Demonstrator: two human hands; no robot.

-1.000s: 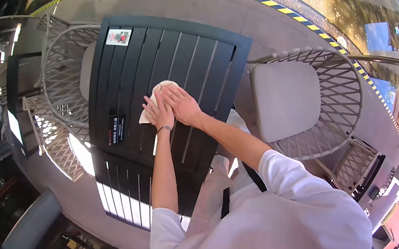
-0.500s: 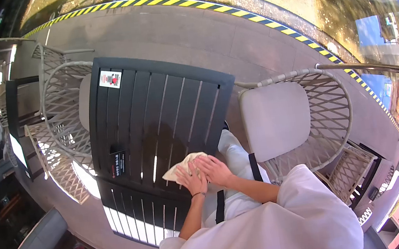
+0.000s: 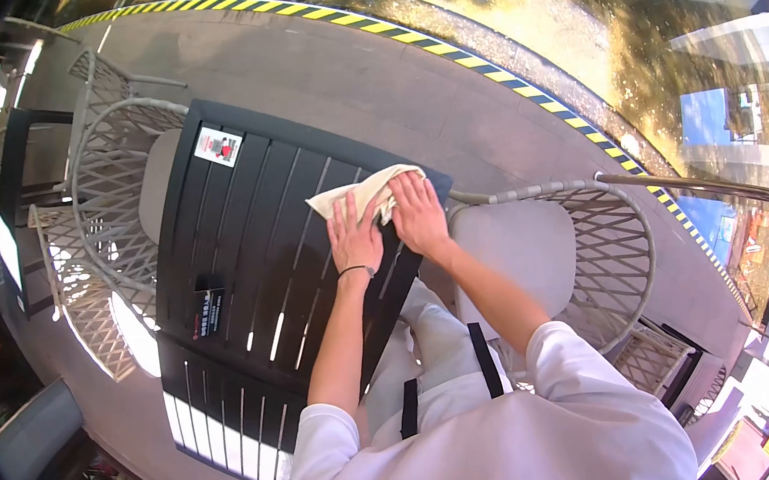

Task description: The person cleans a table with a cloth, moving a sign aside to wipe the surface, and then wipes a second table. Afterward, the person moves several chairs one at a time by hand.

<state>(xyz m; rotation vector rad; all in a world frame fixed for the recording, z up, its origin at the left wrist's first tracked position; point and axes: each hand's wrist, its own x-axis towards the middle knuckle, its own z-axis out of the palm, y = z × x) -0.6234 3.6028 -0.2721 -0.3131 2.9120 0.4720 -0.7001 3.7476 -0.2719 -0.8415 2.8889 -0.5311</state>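
A cream-coloured cloth (image 3: pixel 340 194) lies bunched on the far right corner of the dark slatted table (image 3: pixel 257 228). My left hand (image 3: pixel 354 236) holds down its near edge, fingers pointing away from me, with a thin dark band on the wrist. Beside it, my right hand (image 3: pixel 418 216) grips the cloth's right side close to the table's edge, fingers over the fabric. Part of the cloth is hidden under both hands. A white card with a red print (image 3: pixel 219 146) is on the far left corner of the table, and a small black sign with white lettering (image 3: pixel 209 312) is nearer me.
To the right, a woven chair (image 3: pixel 517 252) with a pale cushion stands close to the table. More woven chairs (image 3: pixel 115 188) are at the left. A yellow-and-black striped strip (image 3: pixel 437 47) edges the floor at the back, and a metal rail (image 3: pixel 698 184) juts in at right.
Both hands have pushed the cloth away from me across the tabletop, from the near right side to the far right corner. My arms are now stretched out further.
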